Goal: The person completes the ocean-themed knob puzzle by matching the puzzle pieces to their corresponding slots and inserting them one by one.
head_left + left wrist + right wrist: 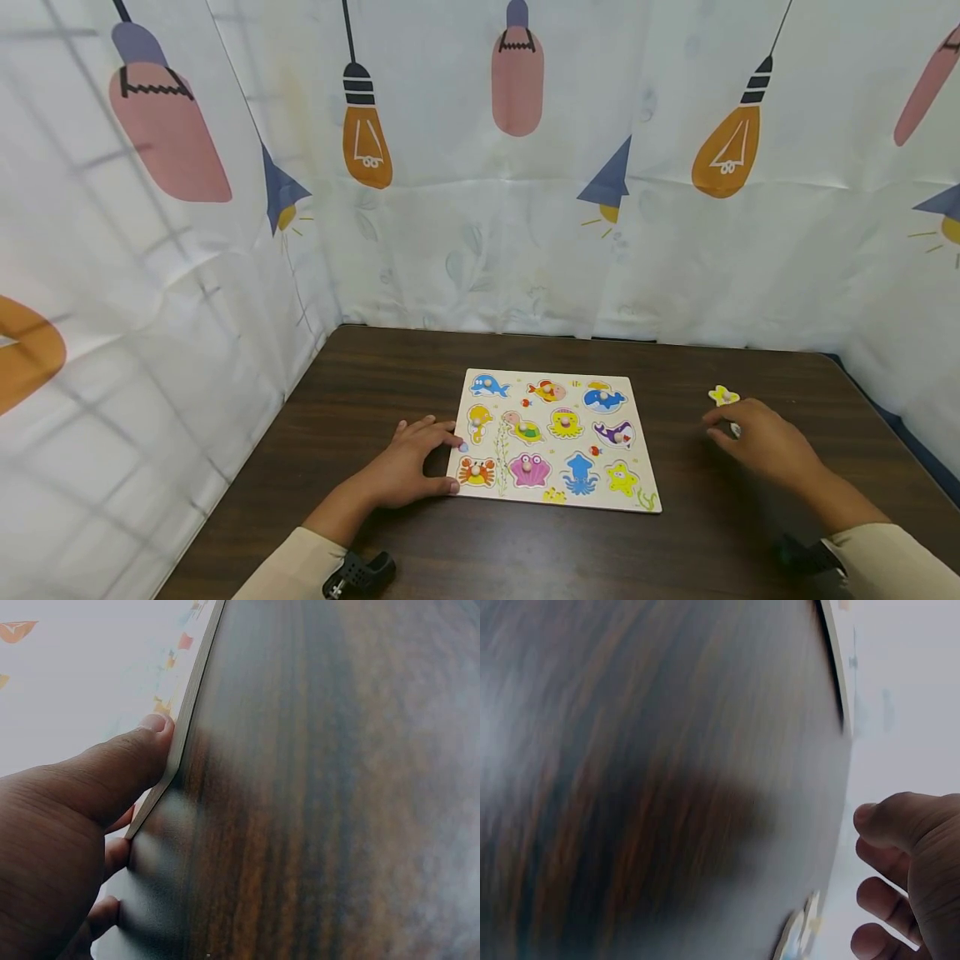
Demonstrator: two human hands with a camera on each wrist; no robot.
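A wooden peg puzzle board (510, 492) with several sea-animal pictures lies on the table. My left hand (411, 467) rests at its left side, with the thumb at the front left corner and the fingers spread along the edge. In the left wrist view, the thumb (154, 739) touches the board's edge. Right of the board, my right hand (765, 437) hovers by a loose yellow star-shaped piece (723, 395). A second whitish piece (735, 429) is partly hidden by its fingers. Nothing shows between the fingers in the right wrist view, where loose pieces (799, 930) lie below.
The dark wood-grain table (555, 550) extends around the board on every side. A white curtain (480, 275) printed with lamps and bulbs hangs behind the table and along its left side. Dark wrist devices (360, 573) are strapped at both sleeves.
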